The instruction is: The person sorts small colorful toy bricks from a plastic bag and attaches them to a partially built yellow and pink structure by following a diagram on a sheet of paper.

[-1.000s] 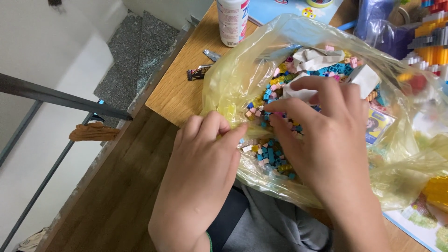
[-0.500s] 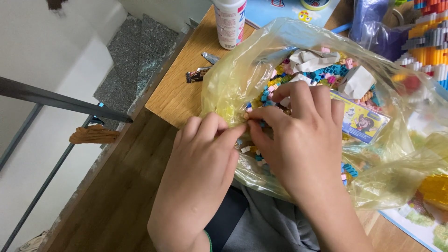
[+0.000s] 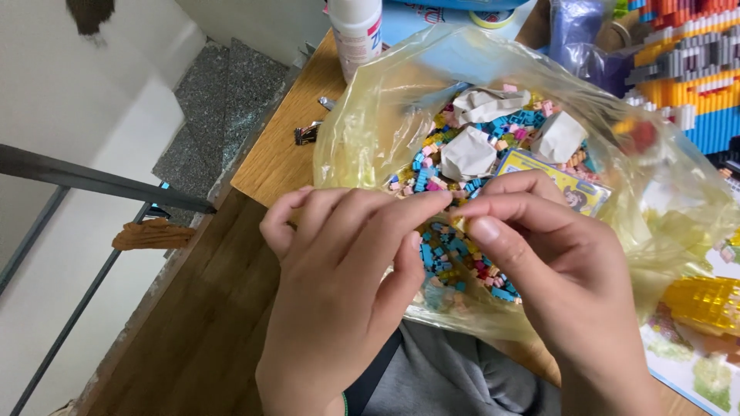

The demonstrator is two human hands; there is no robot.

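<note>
A yellowish clear plastic bag [image 3: 362,139] lies open on the wooden table [image 3: 274,158], filled with several tiny coloured bricks [image 3: 455,250], crumpled white paper [image 3: 466,154] and a printed card [image 3: 574,189]. Both hands meet over the bag's near edge. My left hand [image 3: 343,296] has its fingertips pressed towards my right hand [image 3: 559,277]. A tiny yellow brick [image 3: 459,223] sits pinched where the fingertips of both hands come together.
A white bottle [image 3: 356,31] stands at the table's far edge. A small black clip [image 3: 307,135] lies left of the bag. Stacked colourful brick models [image 3: 678,77] rise at the right, a yellow translucent model [image 3: 705,304] below them. Grey stairs [image 3: 216,108] and a railing [image 3: 100,181] drop away on the left.
Both hands have drawn back from inside the bag towards me and risen closer to the camera, fingertips now pinched together on a tiny yellow piece.
</note>
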